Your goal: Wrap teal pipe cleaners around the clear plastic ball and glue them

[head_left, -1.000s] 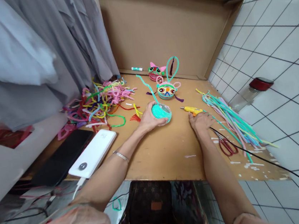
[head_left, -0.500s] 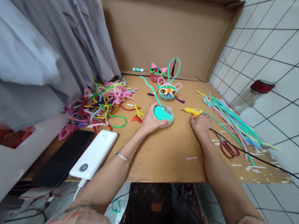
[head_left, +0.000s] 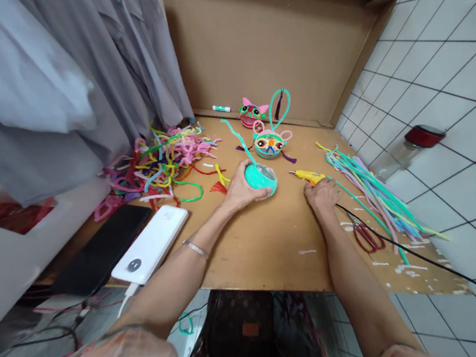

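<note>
My left hand [head_left: 242,188] is closed around a small round cup wrapped in turquoise pipe cleaner [head_left: 259,180], its opening tilted up and away. A loose turquoise strand [head_left: 239,141] sticks up from its rim toward the back. To the right, my right hand [head_left: 323,193] rests on the table, wrapped round a yellow hot glue gun [head_left: 310,176] whose metal nozzle points left, toward the cup. Behind the cup stands a decorated animal-face cup [head_left: 268,145] with pink ears and a turquoise loop. A second face piece [head_left: 252,114] in red, green and pink sits farther back.
A tangled heap of coloured pipe cleaners [head_left: 167,161] lies at the left, beside a black phone [head_left: 100,251] and white power bank [head_left: 153,242]. Straight pipe cleaners [head_left: 377,197], red-handled scissors [head_left: 368,237] and a black cord are at right. Cardboard [head_left: 274,42] stands behind.
The view has shifted slightly. Both hands keep their holds on the turquoise cup and the glue gun, with almost no movement of either.
</note>
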Demonstrator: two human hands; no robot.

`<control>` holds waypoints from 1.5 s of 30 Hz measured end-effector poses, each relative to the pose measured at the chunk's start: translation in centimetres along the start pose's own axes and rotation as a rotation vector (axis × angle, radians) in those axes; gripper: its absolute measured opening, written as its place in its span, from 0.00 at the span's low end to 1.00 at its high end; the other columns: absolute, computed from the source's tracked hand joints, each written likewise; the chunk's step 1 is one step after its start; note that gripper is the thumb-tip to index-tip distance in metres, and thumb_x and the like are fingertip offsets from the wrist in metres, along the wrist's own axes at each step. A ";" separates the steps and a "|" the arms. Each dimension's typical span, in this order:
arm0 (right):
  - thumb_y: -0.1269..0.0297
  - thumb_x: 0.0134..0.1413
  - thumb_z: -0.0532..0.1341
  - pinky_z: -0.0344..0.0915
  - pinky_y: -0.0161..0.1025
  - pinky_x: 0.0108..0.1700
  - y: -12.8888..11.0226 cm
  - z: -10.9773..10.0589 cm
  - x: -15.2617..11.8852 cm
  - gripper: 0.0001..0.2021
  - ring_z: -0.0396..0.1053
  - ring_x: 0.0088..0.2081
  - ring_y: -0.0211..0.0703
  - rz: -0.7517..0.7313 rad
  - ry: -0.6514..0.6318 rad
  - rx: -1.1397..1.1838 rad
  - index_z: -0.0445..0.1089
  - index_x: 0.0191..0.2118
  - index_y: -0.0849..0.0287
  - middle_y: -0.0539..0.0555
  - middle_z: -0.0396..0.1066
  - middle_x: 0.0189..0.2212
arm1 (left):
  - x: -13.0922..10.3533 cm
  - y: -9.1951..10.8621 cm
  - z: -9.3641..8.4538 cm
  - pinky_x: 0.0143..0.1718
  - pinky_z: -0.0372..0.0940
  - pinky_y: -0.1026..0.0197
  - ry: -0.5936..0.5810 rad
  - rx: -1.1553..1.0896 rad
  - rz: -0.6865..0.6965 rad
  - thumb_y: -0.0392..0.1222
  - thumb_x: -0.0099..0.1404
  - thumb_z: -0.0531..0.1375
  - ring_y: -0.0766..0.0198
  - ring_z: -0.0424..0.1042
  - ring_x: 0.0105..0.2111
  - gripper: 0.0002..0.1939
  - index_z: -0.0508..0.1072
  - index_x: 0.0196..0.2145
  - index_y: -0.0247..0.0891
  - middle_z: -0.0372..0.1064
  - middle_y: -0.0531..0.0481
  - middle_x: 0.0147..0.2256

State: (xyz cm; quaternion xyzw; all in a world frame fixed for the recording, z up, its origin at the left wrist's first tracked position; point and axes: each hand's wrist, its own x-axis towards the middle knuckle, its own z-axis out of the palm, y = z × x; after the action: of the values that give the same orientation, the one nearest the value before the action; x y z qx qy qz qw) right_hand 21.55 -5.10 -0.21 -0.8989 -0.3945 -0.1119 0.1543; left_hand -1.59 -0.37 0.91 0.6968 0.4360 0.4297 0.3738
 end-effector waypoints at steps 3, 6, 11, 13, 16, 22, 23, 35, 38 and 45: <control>0.57 0.57 0.55 0.62 0.56 0.51 0.0 0.1 0.1 0.26 0.68 0.52 0.66 -0.004 0.004 -0.001 0.68 0.53 0.76 0.77 0.70 0.50 | 0.1 0.1 0.0 0.55 0.67 0.45 -0.008 0.014 -0.012 0.49 0.41 0.74 0.48 0.70 0.51 0.48 0.61 0.58 0.38 0.68 0.43 0.52; 0.56 0.57 0.56 0.62 0.55 0.51 0.0 0.1 0.1 0.27 0.68 0.52 0.66 0.014 0.004 -0.005 0.68 0.53 0.77 0.77 0.70 0.50 | 0.1 0.1 0.0 0.55 0.67 0.45 -0.024 0.022 -0.032 0.48 0.41 0.74 0.48 0.70 0.51 0.48 0.62 0.58 0.37 0.68 0.42 0.52; 0.49 0.57 0.57 0.61 0.58 0.51 -0.2 -0.2 0.1 0.31 0.67 0.53 0.69 0.043 -0.005 0.009 0.68 0.53 0.76 0.78 0.70 0.50 | 0.2 0.1 0.0 0.54 0.68 0.46 -0.014 0.018 -0.017 0.47 0.41 0.74 0.49 0.70 0.51 0.48 0.62 0.57 0.37 0.67 0.43 0.50; 0.48 0.58 0.57 0.61 0.58 0.52 -0.3 -0.3 0.1 0.31 0.67 0.54 0.69 0.049 -0.012 0.018 0.68 0.53 0.76 0.78 0.70 0.50 | 0.2 0.0 0.0 0.55 0.67 0.46 -0.012 0.013 -0.002 0.47 0.40 0.74 0.49 0.70 0.51 0.47 0.62 0.57 0.38 0.67 0.43 0.51; 0.51 0.60 0.57 0.62 0.58 0.52 -0.2 -0.3 0.1 0.28 0.67 0.54 0.68 0.051 -0.024 0.023 0.68 0.52 0.74 0.78 0.69 0.51 | 0.3 -0.2 0.0 0.58 0.65 0.46 -0.012 0.004 0.008 0.46 0.40 0.74 0.49 0.69 0.53 0.47 0.62 0.57 0.38 0.66 0.44 0.52; 0.57 0.58 0.57 0.64 0.55 0.51 0.2 -0.3 0.1 0.24 0.68 0.54 0.65 0.035 -0.029 0.034 0.67 0.53 0.73 0.76 0.69 0.51 | 0.2 0.0 -0.2 0.57 0.64 0.47 -0.006 0.003 -0.019 0.45 0.40 0.73 0.49 0.68 0.53 0.46 0.63 0.57 0.39 0.65 0.44 0.54; 0.58 0.58 0.57 0.64 0.55 0.51 0.2 -0.4 0.0 0.24 0.68 0.54 0.65 0.034 -0.025 0.037 0.67 0.53 0.74 0.76 0.69 0.51 | 0.2 0.1 -0.3 0.57 0.65 0.48 -0.004 0.003 -0.018 0.45 0.40 0.73 0.49 0.68 0.53 0.46 0.63 0.57 0.40 0.65 0.44 0.54; 0.56 0.59 0.56 0.63 0.53 0.51 0.2 -0.8 0.3 0.22 0.72 0.49 0.63 0.086 0.089 0.259 0.65 0.52 0.68 0.72 0.73 0.48 | 0.1 -0.4 0.1 0.56 0.65 0.46 -0.041 0.011 -0.017 0.49 0.40 0.74 0.48 0.69 0.52 0.49 0.61 0.59 0.40 0.66 0.45 0.53; 0.49 0.52 0.62 0.65 0.52 0.48 0.1 -0.8 0.4 0.28 0.72 0.47 0.63 0.099 0.104 0.345 0.65 0.52 0.66 0.70 0.73 0.47 | 0.2 -0.3 0.0 0.56 0.65 0.46 -0.034 0.009 -0.015 0.49 0.40 0.73 0.48 0.69 0.53 0.49 0.61 0.58 0.40 0.66 0.44 0.53; 0.53 0.48 0.60 0.65 0.54 0.49 -1.0 -1.5 0.4 0.23 0.71 0.47 0.61 -0.015 0.268 0.515 0.66 0.47 0.62 0.66 0.73 0.44 | 0.2 0.2 -0.3 0.52 0.68 0.47 -0.053 -0.020 -0.065 0.47 0.39 0.73 0.51 0.70 0.48 0.48 0.61 0.57 0.38 0.67 0.44 0.51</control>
State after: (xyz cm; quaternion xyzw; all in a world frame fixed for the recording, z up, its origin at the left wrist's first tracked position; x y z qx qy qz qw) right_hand 20.96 -4.75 1.50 -0.8044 -0.3927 -0.1270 0.4272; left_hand -1.76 -0.26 1.28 0.6898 0.4439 0.4030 0.4059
